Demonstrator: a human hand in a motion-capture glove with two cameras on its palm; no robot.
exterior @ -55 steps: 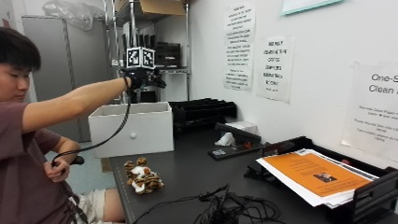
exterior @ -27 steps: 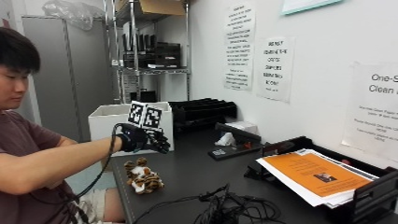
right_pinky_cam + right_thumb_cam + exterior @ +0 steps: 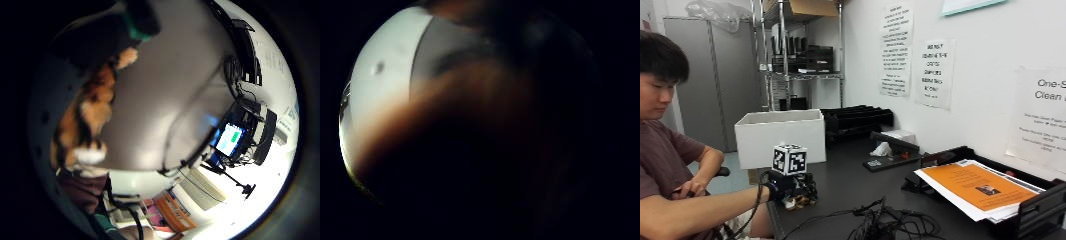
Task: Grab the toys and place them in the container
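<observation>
The gloved right hand (image 3: pixel 792 187) sits down on the plush toy (image 3: pixel 800 201) on the surface, its grip hidden from me, the white container (image 3: pixel 780 137) beyond it waiting.

I count one plush toy (image 3: pixel 798 201) on the near left part of the black table (image 3: pixel 846 182). I see one white container (image 3: pixel 780 136) farther back on the left. One stack of papers with an orange top sheet (image 3: pixel 976 187) sits on the right. Three printed paper signs (image 3: pixel 931 73) hang on the wall.
</observation>
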